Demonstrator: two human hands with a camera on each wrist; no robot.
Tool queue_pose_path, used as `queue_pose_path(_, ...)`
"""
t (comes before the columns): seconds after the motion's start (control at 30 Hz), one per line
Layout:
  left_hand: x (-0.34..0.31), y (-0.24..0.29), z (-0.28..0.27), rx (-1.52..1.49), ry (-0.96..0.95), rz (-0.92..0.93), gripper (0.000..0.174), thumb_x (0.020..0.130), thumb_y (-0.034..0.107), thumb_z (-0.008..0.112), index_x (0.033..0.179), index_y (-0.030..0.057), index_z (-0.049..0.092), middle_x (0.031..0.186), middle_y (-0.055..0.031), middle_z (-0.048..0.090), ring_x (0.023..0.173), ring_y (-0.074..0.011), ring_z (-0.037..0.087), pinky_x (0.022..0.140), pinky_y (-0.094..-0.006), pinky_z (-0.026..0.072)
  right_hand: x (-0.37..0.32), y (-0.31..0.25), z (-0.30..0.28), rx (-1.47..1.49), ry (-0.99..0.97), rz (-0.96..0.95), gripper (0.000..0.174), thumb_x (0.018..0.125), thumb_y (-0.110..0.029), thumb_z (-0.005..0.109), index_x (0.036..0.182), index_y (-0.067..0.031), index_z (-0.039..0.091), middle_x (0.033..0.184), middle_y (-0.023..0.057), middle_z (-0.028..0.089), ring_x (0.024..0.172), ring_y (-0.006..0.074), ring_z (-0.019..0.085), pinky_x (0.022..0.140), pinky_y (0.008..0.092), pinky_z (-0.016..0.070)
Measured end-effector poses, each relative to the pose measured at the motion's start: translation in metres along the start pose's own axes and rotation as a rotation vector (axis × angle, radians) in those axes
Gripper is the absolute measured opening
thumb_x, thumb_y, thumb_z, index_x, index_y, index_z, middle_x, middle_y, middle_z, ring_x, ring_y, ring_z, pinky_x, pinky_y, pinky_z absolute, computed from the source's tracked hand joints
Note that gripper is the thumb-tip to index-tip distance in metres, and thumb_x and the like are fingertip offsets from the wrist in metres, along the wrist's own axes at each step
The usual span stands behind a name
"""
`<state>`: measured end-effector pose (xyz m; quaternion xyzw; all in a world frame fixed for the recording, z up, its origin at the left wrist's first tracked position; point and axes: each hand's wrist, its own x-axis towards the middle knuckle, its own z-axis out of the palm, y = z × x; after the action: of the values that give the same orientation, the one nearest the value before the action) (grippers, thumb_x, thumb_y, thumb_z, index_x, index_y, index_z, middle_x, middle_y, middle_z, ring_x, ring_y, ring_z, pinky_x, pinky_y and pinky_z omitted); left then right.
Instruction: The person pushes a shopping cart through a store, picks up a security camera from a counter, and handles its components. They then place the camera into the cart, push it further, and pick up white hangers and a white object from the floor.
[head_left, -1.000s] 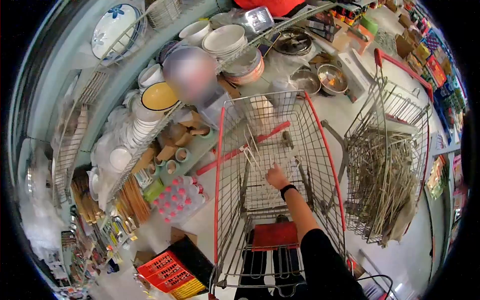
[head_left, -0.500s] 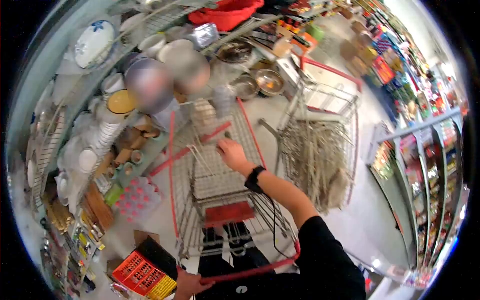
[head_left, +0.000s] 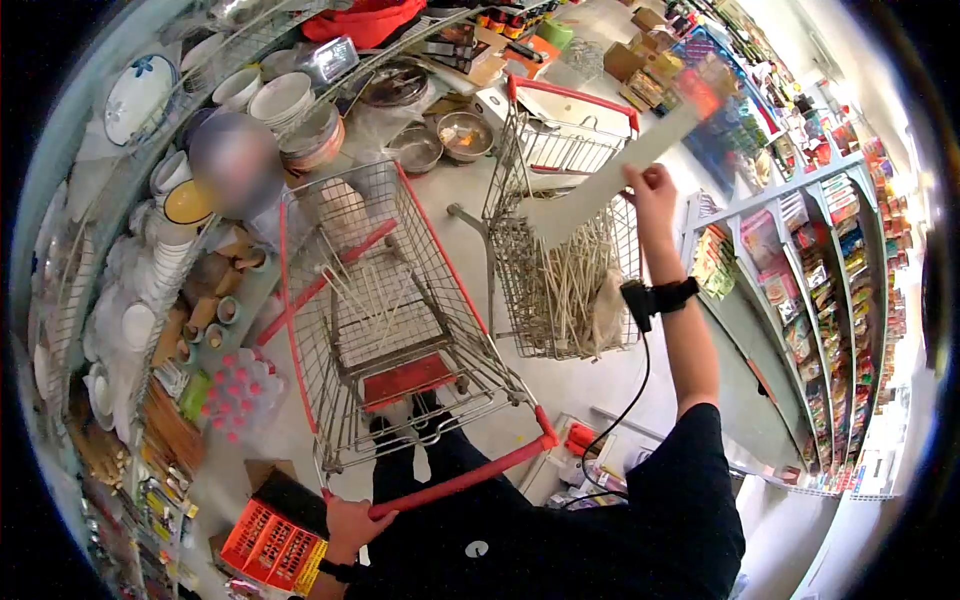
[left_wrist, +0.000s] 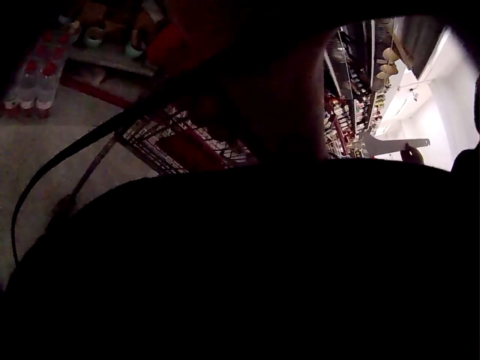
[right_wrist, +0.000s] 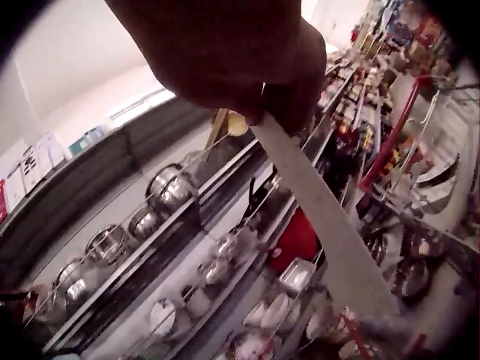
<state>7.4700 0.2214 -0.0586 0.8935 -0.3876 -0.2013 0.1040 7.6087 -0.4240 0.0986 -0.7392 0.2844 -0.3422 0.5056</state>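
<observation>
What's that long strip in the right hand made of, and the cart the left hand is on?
The strip: flat, pale grey-white, matte, straight and unbent in the right hand; painted metal or stiff plastic, cannot tell which. The cart: silvery wire mesh, evidently metal; its handle, gripped by the left hand, looks red plastic-coated.

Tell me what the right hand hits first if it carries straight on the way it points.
The right hand, gripping a long white strip, points along the raised forearm. Nothing shows close ahead; farther on in that line lie the cardboard boxes, though depth is unclear.
</observation>
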Motion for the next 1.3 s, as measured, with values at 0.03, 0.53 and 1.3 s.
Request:
queue_pose_path(0.03,-0.001,-0.002,0.002,-0.016,-0.024,-0.011,0.058,0.071,0.062,0.061,0.051,0.0075,0.06,0.044,-0.0092,0.052,0.043,-0.0294,0.051,0.057,-0.0413,0.0416,0.013,0.003,-0.014,0.047,0.095,0.038,0.022,0.083,-0.01,0.067,0.097,0.0022,0.053,0.087,0.0101,0.06,0.08,0.0182,0.062,0.06,0.0303,0.0565)
queue_pose_path(0.53,0.006,0.007,-0.013,0.062,-0.101,-0.056,0.059,0.069,0.066,0.06,0.055,0.0083,0.064,0.045,-0.0116,0.052,0.048,-0.0322,0.054,0.092,-0.0599,0.0354,0.133,0.196,-0.048,-0.092,0.152,0.78,0.045,0.08,-0.035,0.069,0.117,-0.0141,0.053,0.095,0.0108,0.061,0.082,0.0301,0.061,0.072,0.0422,0.0509)
queue_pose_path(1.3,0.015,-0.01,-0.002,-0.178,-0.412,-0.18,0.065,0.066,0.073,0.058,0.052,0.0101,0.06,0.044,-0.0082,0.053,0.043,-0.0265,0.056,0.052,-0.0402,0.0445,-0.247,0.285,0.386,-1.182,-1.592,-0.259,0.023,0.086,-0.019,0.053,0.098,-0.0006,0.06,0.089,0.0166,0.064,0.081,0.0314,0.063,0.066,0.046,0.0511)
